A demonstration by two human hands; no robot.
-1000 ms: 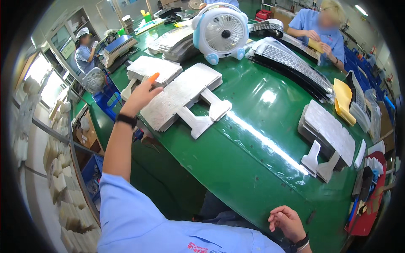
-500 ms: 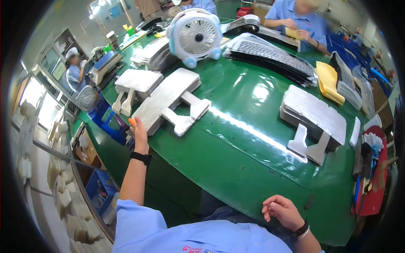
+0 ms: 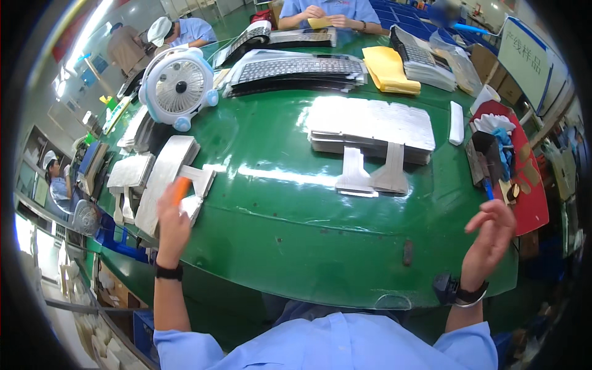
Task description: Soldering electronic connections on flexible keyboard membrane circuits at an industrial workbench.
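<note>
The left stack of pale sheets (image 3: 162, 176) runs from 12 o'clock round to 9 o'clock of the left hand (image 3: 174, 222), its tabs (image 3: 201, 180) at 2 o'clock from the fingertips. Those fingers, one capped in orange (image 3: 182, 190), are extended and slightly parted; whether they touch the stack cannot be told. The right hand (image 3: 490, 237) is loosely spread, fingers half curled, with a blue rod (image 3: 488, 189) just beyond at 12 o'clock, a red board (image 3: 531, 206) at 1 and a larger sheet stack (image 3: 373, 120) well apart at 10.

Light-blue shirt (image 3: 336, 346), short sleeves (image 3: 185, 350), 2 black wristbands (image 3: 168, 272), 1 silvery bracelet (image 3: 472, 302)
</note>
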